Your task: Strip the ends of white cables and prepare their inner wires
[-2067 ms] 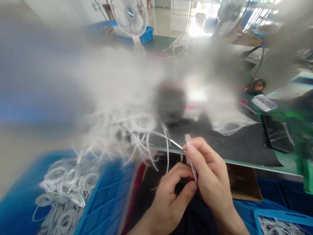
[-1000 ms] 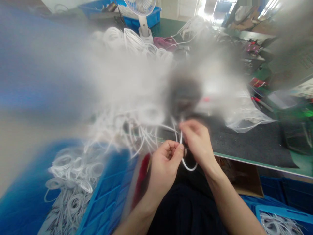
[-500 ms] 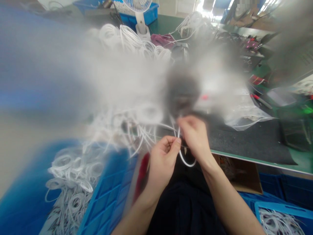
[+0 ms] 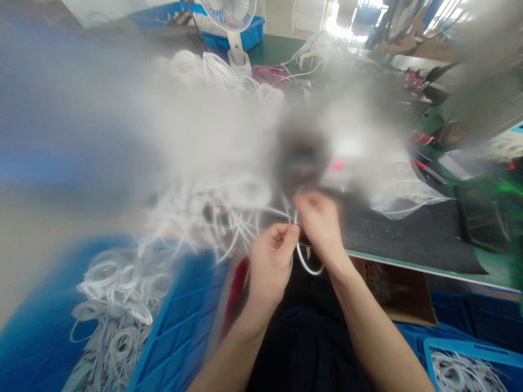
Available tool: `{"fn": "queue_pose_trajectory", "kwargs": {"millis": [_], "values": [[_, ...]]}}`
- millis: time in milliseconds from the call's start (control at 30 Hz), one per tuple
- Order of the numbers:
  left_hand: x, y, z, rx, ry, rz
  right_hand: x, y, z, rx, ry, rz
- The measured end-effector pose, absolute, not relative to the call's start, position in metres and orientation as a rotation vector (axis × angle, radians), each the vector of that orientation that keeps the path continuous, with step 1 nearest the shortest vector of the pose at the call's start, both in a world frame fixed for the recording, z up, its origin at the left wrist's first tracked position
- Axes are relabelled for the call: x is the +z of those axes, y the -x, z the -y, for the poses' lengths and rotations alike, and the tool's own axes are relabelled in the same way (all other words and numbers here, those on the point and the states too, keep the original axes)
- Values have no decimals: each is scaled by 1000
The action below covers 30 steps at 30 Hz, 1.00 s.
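Observation:
My left hand (image 4: 272,256) pinches a white cable (image 4: 307,267) between thumb and forefinger. From that pinch the cable hangs in a short loop and runs up behind my right hand (image 4: 321,220). The right hand's fingers are curled closed around part of the cable, just above and right of the left; its fingertips are smeared. Directly beyond them a dark shape (image 4: 304,152) is too blurred to name. A pile of white cables (image 4: 232,218) lies on the bench left of my hands.
A blue crate (image 4: 175,326) with coiled white cables (image 4: 122,294) stands at lower left. To the right, a clear plastic bag (image 4: 408,201) rests on a black mat (image 4: 400,234). A white fan (image 4: 237,54) stands at the back. Another blue bin (image 4: 469,348) sits lower right.
Both hands sit slightly further left in the picture, along with most of the bench, as the view shifts a little. The hold on the cable looks the same.

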<state>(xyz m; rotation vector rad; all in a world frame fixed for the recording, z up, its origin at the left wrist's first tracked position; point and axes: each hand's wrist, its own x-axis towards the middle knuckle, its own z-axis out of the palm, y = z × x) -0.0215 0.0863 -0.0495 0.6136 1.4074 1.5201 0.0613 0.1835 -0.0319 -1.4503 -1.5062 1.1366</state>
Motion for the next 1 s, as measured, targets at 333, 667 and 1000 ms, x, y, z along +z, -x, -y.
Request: {"fn": "queue_pose_trajectory", "kwargs": {"millis": [333, 667, 1000], "values": [[-44, 27, -80, 1429, -758, -1483, -31, -64, -181, 1190, 1444, 1487], [-34, 99, -92, 1201, -1955, -2394, -17, -105, -121, 1468, 1304, 1308], [-35, 66, -48, 1311, -2167, -2075, -21, -158, -53, 1536, 1442, 770]]}}
